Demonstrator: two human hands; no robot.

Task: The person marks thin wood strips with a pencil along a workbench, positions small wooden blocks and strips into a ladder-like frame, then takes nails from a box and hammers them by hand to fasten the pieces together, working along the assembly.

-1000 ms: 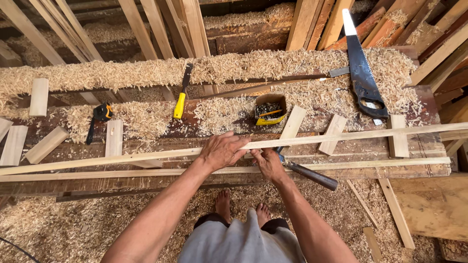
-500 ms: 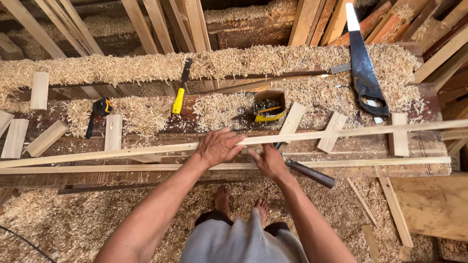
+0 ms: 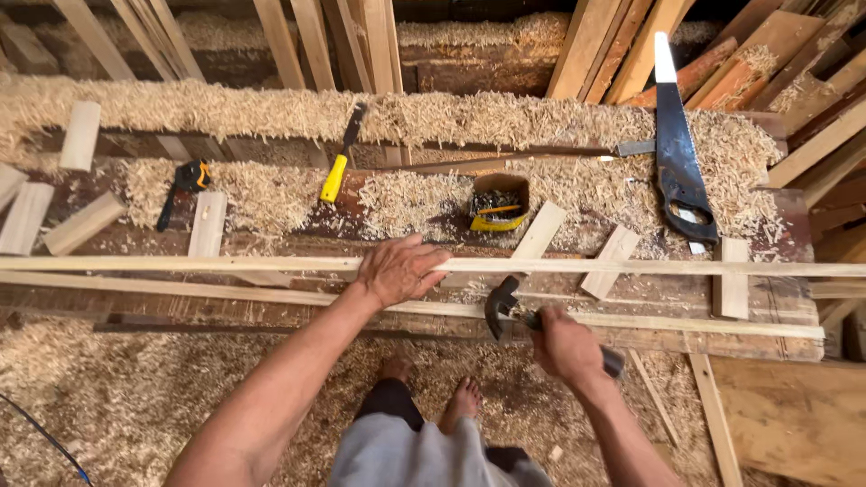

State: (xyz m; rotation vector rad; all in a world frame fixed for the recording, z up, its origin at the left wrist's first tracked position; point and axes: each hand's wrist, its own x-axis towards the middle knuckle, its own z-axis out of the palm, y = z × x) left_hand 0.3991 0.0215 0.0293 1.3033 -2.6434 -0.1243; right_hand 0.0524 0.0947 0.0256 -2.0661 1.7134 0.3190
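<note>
1. The right hand has a closed grip on the claw hammer, its head just above the near strip.
2. The left hand lies open-fingered on the long wooden strip; a stray blow could catch those fingers.
3. Shavings on the surface could let the strip skid.
4. Bare feet stand directly below.

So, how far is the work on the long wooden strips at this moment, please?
Done: two long strips already lie across several short cross pieces on the workbench. In hand: the left hand presses on the farther strip, and the right hand grips a hammer with its head at the nearer strip. Left: no nail is visible in the strips, so fastening cannot be judged.
</note>
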